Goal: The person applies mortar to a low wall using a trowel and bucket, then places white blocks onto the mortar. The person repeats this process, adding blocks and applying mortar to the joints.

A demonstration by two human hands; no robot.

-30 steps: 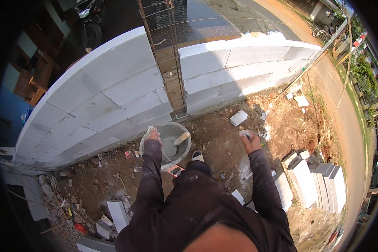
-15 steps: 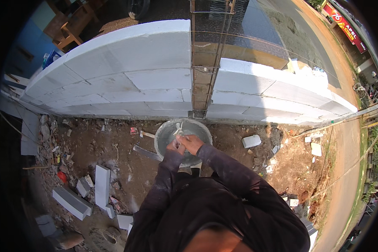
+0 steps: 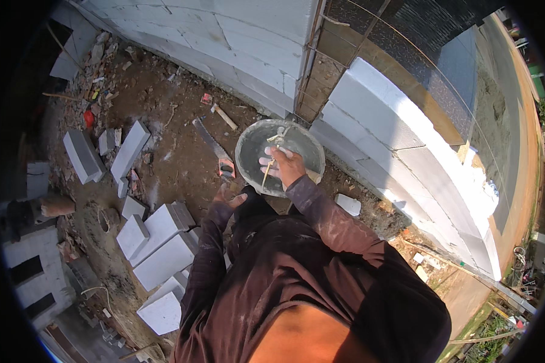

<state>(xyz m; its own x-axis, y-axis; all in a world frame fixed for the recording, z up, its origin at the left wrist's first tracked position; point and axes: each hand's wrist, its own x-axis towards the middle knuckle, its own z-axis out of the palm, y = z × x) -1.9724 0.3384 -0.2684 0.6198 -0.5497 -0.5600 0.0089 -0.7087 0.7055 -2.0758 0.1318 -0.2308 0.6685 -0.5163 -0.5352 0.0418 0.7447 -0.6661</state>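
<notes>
The round grey bucket [image 3: 244, 158] is sitting on the dirt ground [image 3: 178, 151], just above the middle of the view, and the hours here are counting from its centre. The right hand [image 3: 284, 166] is hanging over its mouth with whitened fingertips, the fingers spreading apart; a thin tan strip [image 3: 266, 174] is showing against them, and I cannot tell whether this grip is pinching it. A pale strand [image 3: 277, 135] is lying beyond the fingers, toward 12. A wooden piece [image 3: 313, 176] is peeking out by the wrist at 4.

The left hand [image 3: 229, 197] is hovering outside the bucket at 8, near the dark-clad knee; whether its grip is closing on anything, I cannot tell. Just above it, a saw [image 3: 209, 139] is lying between 9 and 10, its orange-red handle nearest the bucket. A wooden handle [image 3: 224, 117] is lying at 10. White blocks [image 3: 163, 239] are piling up farther out at 8, and the block wall [image 3: 254, 51] is running past from 11 to 4.
</notes>
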